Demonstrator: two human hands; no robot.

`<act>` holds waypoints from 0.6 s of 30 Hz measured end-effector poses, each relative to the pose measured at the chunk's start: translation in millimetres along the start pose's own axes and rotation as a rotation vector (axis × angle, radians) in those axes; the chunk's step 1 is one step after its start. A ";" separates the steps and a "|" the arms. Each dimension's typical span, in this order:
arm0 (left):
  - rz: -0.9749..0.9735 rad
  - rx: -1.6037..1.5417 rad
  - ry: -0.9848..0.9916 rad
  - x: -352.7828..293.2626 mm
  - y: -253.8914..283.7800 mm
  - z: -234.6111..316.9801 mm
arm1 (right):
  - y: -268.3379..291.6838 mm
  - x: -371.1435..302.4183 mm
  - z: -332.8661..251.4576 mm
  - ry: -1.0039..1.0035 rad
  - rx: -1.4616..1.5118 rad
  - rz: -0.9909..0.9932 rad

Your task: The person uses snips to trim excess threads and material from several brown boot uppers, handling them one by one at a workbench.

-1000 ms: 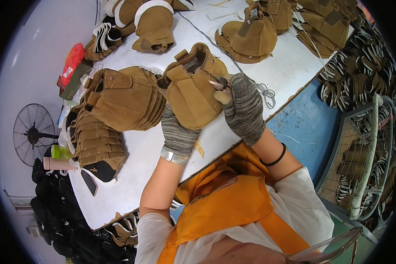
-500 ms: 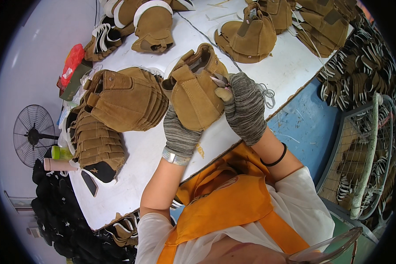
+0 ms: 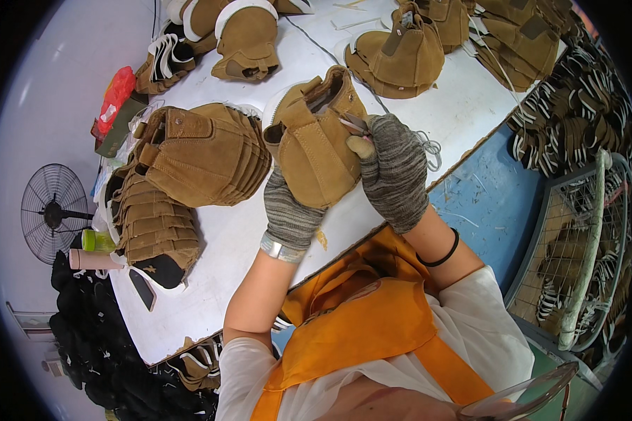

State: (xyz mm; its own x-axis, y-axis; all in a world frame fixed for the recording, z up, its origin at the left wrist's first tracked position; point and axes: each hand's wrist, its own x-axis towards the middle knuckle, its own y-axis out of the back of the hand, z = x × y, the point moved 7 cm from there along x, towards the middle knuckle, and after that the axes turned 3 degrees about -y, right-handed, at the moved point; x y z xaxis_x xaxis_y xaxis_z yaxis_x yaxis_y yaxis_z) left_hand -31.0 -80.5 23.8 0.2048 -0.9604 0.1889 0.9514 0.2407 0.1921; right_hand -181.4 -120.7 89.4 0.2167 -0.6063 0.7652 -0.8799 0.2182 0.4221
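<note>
My left hand point(image 3: 290, 216), in a grey striped glove, grips a brown suede shoe upper point(image 3: 321, 160) from beneath, most of its fingers hidden behind the piece. The upper is tilted with its collar opening away from me and a stitched strip down its middle. Closed in my gloved right hand point(image 3: 398, 175) is a small pair of thread snips point(image 3: 354, 125); its metal blades lie against the right side of the upper, near the collar. Left of the upper, a stack of nested suede uppers point(image 3: 207, 160) rests on the white table point(image 3: 242, 245).
More uppers point(image 3: 398, 63) stand along the table's far side. A second nested row point(image 3: 154, 228) lies at the left, near a pink cup point(image 3: 91, 261) and a fan point(image 3: 55, 212). Loose cord point(image 3: 432, 151) lies by my right hand. A wire cart point(image 3: 572, 245) stands at the right.
The upper has turned slightly in my left hand, showing more of its pale edge at the left. The snips' blades have shifted a little against its right side.
</note>
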 end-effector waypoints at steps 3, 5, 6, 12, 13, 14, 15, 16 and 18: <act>-0.112 -0.871 0.126 0.6 -10.8 -10.0 | -4.4 -1.7 5.4 -0.047 -0.043 -0.066; -0.141 -1.289 0.187 -0.4 -15.2 -8.6 | -4.1 -2.0 5.0 -0.075 -0.042 -0.068; -0.116 -1.304 0.196 -1.0 -15.0 -6.8 | -3.0 -2.7 5.6 -0.101 0.035 -0.053; -0.082 -1.158 0.186 1.2 -7.9 -24.1 | -2.4 -11.9 25.4 -0.416 0.619 0.107; -0.104 -1.180 0.171 1.6 -9.0 -25.6 | -1.2 -12.4 30.0 -0.473 0.688 0.099; -0.121 -1.199 0.154 1.7 -9.2 -23.8 | -2.2 -13.4 34.4 -0.529 0.762 0.089; -0.152 -1.346 0.170 1.4 -12.5 -20.6 | -4.7 -9.8 39.3 -0.528 0.795 0.104; -0.184 -1.492 0.186 1.4 -15.7 -15.8 | 1.6 -0.9 35.1 -0.419 0.727 0.045; -0.259 -1.621 0.210 1.7 -21.3 -5.7 | 23.4 28.7 12.5 -0.201 0.587 -0.073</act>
State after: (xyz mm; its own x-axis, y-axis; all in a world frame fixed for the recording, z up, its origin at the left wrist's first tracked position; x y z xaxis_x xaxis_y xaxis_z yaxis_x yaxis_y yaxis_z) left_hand -49.6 -88.0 14.6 -0.0902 -0.9825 0.1631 0.1705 -0.1766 -0.9694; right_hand -201.1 -142.6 115.1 0.2519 -0.7480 0.6141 -0.9638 -0.2514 0.0891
